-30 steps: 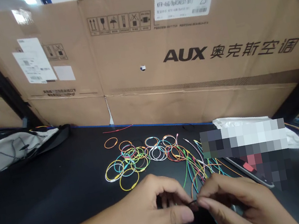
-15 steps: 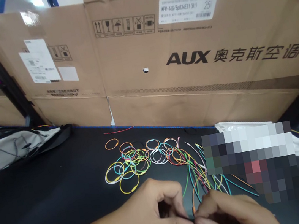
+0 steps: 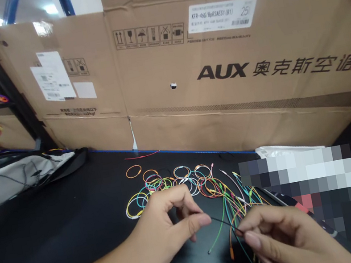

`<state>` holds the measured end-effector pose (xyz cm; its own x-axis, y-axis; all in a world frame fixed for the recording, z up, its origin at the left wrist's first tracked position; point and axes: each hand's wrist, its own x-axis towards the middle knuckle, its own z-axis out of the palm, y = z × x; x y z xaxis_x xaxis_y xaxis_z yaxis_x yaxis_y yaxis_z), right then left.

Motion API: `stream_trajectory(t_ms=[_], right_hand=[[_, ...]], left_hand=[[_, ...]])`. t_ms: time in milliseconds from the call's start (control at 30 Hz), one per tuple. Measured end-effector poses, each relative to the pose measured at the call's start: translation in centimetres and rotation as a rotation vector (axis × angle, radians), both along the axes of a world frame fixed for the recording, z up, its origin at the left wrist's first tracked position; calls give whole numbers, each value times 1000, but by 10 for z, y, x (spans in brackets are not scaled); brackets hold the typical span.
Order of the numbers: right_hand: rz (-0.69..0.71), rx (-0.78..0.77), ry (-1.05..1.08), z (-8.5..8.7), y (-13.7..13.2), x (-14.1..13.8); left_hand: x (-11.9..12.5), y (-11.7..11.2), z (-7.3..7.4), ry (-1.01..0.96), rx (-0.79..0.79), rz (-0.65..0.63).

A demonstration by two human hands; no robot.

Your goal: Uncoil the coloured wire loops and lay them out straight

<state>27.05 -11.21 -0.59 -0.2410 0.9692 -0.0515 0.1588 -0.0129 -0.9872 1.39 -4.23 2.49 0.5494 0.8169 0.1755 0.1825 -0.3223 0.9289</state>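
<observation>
My left hand (image 3: pixel 170 230) pinches one part of a thin black wire cable (image 3: pixel 223 222) between thumb and fingers. My right hand (image 3: pixel 275 236) grips the same cable a short way to the right, so a short stretch shows between the two hands. Its ends are hidden by my fingers. Behind my left hand lie several coloured wire rings (image 3: pixel 134 171), closed into loops. Beyond and beneath my right hand spreads a bunch of unlooped coloured cables (image 3: pixel 223 204), one with an orange end piece (image 3: pixel 232 254).
A large cardboard box (image 3: pixel 158 71) stands along the back of the black table (image 3: pixel 76 221). At left lies a grey-and-black bag (image 3: pixel 10 178), and a red wire (image 3: pixel 142 156) rests near the back edge. A white plastic bag (image 3: pixel 287 148) is at right, beside a pixelated patch.
My hands, close together before, have moved apart and up a little, and the black cable now shows between them. The view has shifted slightly.
</observation>
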Motion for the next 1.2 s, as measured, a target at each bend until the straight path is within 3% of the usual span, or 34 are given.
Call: stream_trajectory(t_ms=[167, 267, 333, 567, 933, 1200], right_hand=[[-116, 410, -411, 13, 13, 16], [-215, 578, -596, 15, 20, 27], [-276, 643, -686, 8, 24, 33], [-275, 743, -1000, -24, 20, 29], [-258, 875, -1054, 5, 14, 21], [-235, 872, -1018, 6, 12, 19]], left_hand=[[-12, 13, 3, 289, 416, -152], [-19, 22, 2, 450, 644, -80], [-22, 27, 0, 547, 713, -21], [-24, 37, -6, 621, 763, -101], [-20, 43, -17, 584, 908, -101], [-16, 33, -13, 535, 933, -110]])
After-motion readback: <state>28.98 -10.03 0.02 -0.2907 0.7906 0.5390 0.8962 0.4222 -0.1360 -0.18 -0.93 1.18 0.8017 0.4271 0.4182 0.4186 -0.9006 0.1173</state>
